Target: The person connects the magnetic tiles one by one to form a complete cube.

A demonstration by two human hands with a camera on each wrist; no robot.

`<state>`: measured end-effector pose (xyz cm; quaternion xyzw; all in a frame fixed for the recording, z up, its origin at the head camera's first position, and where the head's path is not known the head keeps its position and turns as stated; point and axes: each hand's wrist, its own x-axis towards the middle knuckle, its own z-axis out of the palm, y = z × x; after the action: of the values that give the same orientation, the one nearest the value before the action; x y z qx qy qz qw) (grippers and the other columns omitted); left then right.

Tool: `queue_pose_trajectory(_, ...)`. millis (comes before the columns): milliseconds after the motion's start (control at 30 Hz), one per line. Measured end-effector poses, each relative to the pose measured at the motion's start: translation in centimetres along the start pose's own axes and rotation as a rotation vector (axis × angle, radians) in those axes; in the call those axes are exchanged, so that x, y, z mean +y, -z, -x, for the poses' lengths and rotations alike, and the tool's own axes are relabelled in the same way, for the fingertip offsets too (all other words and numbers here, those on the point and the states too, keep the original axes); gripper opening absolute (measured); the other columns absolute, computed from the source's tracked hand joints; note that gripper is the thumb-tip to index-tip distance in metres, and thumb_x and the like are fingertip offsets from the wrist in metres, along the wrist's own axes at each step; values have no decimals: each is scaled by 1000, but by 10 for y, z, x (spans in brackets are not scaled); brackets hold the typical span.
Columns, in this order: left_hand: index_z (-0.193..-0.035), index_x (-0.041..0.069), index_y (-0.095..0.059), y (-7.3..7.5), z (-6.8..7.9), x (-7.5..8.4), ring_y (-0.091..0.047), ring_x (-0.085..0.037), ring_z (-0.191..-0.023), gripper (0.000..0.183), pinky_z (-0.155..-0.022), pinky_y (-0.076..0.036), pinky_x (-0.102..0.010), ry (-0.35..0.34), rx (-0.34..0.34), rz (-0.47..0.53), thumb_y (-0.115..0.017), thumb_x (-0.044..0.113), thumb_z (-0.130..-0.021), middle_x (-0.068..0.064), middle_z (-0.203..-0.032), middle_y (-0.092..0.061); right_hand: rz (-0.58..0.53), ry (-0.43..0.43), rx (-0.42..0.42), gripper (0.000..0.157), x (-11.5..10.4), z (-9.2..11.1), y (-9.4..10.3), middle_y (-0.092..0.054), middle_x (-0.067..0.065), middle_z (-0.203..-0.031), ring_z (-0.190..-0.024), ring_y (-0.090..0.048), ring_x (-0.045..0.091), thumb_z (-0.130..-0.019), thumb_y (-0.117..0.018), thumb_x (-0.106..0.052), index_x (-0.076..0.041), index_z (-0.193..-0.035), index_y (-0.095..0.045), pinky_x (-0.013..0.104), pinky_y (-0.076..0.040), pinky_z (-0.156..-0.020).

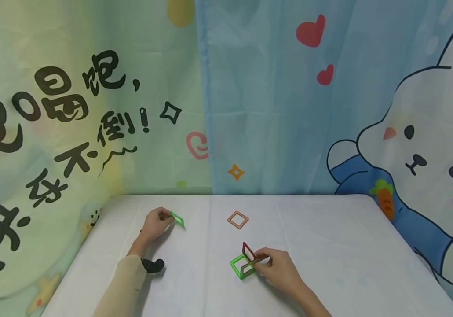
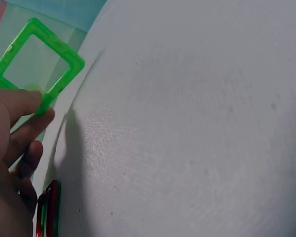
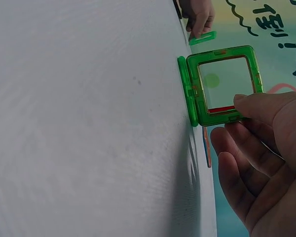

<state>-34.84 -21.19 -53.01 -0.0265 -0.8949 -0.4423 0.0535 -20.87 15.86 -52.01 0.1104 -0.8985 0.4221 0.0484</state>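
My left hand (image 1: 157,225) pinches a green square magnetic tile (image 2: 64,52) between thumb and fingers, holding it tilted above the white table at the left. My right hand (image 1: 279,269) pinches the edge of an upright green-framed tile (image 3: 227,52) near the front middle. That tile's lower edge meets a flat green tile (image 1: 235,270) on the table. A red tile (image 1: 250,249) also stands upright at the flat tile's far side. Whether the tile in my right hand touches the red one, I cannot tell.
An orange square tile (image 1: 233,224) lies flat on the white table (image 1: 329,246), beyond the standing tiles. A black wrist device (image 1: 153,265) sticks out from my left sleeve. Behind the table hangs a printed curtain (image 1: 266,110).
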Motion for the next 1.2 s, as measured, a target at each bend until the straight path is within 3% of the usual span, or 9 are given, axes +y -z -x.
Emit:
queue_pose_trajectory(67, -94, 0, -62, -1, -1, 1, -58, -20, -79, 13, -69, -46, -34, -5, 10, 58, -71, 6, -87, -7, -87, -66, 1, -6, 1, 21, -1, 0, 0, -70, -1, -86, -54, -51, 6, -76, -80, -5, -7, -95, -72, 23, -44, -48)
queue_pose_trajectory(233, -97, -1, -66, -3, -2, 2, -56, -19, -78, 13, -64, -44, -27, -11, 43, 118, -72, 4, -86, -8, -87, -66, 1, -15, 6, 21, -3, -1, 1, -70, -1, -86, -54, -51, 6, -76, -80, -5, -7, -96, -72, 23, -43, -48)
queue_pose_trajectory(567, -101, -1, -73, -8, 4, 14, -57, -20, -80, 19, -65, -44, -27, 35, 101, 148, -72, 10, -86, -7, -89, -69, 6, -10, 9, 21, -2, -1, 0, -70, -1, -85, -54, -51, 6, -76, -80, -4, -7, -95, -72, 23, -43, -48)
queue_pose_trajectory(967, -94, 3, -74, -21, 9, 17, -51, -18, -72, 15, -57, -41, -26, 12, 128, 175, -76, 15, -85, -5, -84, -66, 15, -11, 3, 20, -1, 0, -1, -70, 0, -86, -54, -52, 6, -77, -79, -4, -7, -96, -72, 23, -44, -47)
queue_pose_trajectory(1200, -93, 2, -74, -24, 11, 19, -49, -16, -74, 13, -60, -39, -26, -21, 180, 172, -74, 13, -86, -4, -85, -67, 4, -48, -6, 20, -4, 0, -1, -69, -1, -86, -55, -53, 6, -77, -79, -6, -7, -96, -72, 23, -44, -48)
